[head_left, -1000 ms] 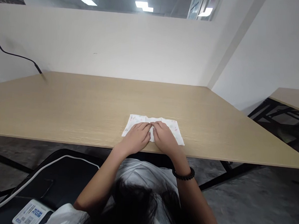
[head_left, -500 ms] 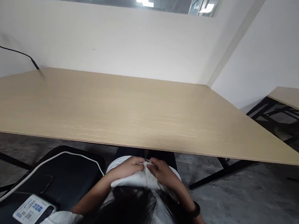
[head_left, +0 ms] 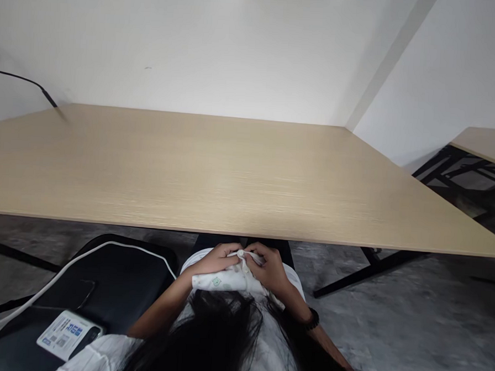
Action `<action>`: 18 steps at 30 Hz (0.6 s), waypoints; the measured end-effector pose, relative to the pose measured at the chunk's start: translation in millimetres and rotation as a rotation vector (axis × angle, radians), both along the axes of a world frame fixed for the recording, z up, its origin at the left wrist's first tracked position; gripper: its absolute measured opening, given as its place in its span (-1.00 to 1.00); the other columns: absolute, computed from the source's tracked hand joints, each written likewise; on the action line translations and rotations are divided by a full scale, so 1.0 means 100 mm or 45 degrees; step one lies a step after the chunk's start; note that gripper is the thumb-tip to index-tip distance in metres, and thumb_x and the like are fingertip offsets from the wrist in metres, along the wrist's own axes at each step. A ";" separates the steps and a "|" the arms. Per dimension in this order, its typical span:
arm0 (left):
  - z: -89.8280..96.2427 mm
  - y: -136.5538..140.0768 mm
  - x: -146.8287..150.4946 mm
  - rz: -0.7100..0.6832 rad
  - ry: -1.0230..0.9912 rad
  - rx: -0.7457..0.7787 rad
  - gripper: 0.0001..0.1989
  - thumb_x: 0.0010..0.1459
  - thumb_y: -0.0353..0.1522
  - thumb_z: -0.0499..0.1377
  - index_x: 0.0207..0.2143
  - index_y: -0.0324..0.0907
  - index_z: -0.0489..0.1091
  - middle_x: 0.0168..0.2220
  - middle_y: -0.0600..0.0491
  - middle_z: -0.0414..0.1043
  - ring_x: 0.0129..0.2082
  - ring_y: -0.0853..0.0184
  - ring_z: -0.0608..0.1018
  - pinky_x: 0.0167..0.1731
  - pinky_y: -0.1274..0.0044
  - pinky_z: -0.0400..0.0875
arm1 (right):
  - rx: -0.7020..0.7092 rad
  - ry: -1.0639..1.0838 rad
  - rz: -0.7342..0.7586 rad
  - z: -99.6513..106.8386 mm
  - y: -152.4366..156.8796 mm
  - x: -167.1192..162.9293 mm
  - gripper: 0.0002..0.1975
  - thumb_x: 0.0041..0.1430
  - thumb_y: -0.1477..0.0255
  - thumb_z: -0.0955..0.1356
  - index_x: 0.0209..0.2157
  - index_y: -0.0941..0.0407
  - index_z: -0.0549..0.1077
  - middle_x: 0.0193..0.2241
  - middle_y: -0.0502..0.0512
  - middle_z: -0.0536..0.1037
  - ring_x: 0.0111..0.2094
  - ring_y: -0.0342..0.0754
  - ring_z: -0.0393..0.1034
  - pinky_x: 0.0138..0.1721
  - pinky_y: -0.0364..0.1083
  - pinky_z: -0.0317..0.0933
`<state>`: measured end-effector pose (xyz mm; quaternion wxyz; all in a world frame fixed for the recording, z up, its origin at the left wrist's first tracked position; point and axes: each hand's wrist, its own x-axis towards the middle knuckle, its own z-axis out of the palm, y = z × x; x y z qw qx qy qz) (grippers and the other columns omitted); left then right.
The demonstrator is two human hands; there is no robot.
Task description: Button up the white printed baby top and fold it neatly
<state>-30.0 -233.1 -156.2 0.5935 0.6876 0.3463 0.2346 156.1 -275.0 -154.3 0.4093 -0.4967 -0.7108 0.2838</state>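
Observation:
A white cloth (head_left: 215,282) with a small green print lies bunched in my lap, below the table's front edge. My left hand (head_left: 217,260) grips its upper edge from the left, fingers curled inward. From the right, my right hand (head_left: 271,272) pinches the same edge, its fingertips close to those of the left. Between the fingertips shows a small round white piece (head_left: 240,254), like a button or a knot; which one I cannot tell. Long dark hair hides the cloth's lower part.
A wooden table (head_left: 231,173) spans the view before me, against a white wall. At left, a black chair (head_left: 122,278) carries a white cable (head_left: 115,243) and a phone-like device (head_left: 67,334) with a printed label. Another table (head_left: 490,144) stands at the right.
The view has tilted down slightly. My fingers have shifted on the cloth's edge, and the round white piece and green print now show more clearly.

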 end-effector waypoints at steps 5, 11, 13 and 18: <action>0.05 -0.05 -0.02 0.005 -0.049 0.079 -0.66 0.16 -0.12 0.16 -0.25 -0.23 0.44 -0.30 0.04 0.44 -0.25 0.28 0.44 -0.23 0.53 0.31 | 0.010 -0.166 -0.063 0.07 -0.03 0.01 -0.88 0.16 0.40 0.30 -0.30 0.08 0.47 -0.45 0.00 0.55 -0.43 -0.09 0.42 -0.36 -0.16 0.21; 0.04 -0.10 -0.03 0.078 -0.154 0.034 -0.59 0.21 -0.06 0.14 -0.11 -0.21 0.44 -0.22 -0.01 0.48 -0.23 0.27 0.47 -0.22 0.51 0.34 | -0.058 -0.169 -0.117 0.24 -0.16 -0.06 -0.91 0.15 0.44 0.30 -0.33 0.06 0.46 -0.36 0.05 0.59 -0.33 -0.02 0.48 -0.25 -0.10 0.26; 0.05 -0.10 -0.03 0.086 -0.135 0.081 -0.60 0.20 -0.05 0.15 -0.22 -0.21 0.45 -0.26 0.00 0.48 -0.24 0.27 0.47 -0.21 0.51 0.34 | -0.069 -0.148 -0.069 0.29 -0.20 -0.10 -0.90 0.14 0.47 0.30 -0.32 0.07 0.46 -0.35 0.05 0.59 -0.31 -0.01 0.47 -0.24 -0.10 0.26; 0.11 -0.11 -0.03 0.072 -0.077 0.156 -0.62 0.20 -0.07 0.14 -0.33 -0.23 0.45 -0.36 0.04 0.45 -0.32 0.31 0.44 -0.28 0.55 0.31 | 0.007 -0.098 0.019 0.30 -0.25 -0.11 -0.89 0.09 0.54 0.30 -0.32 0.09 0.41 -0.35 0.06 0.55 -0.30 -0.03 0.44 -0.23 -0.10 0.25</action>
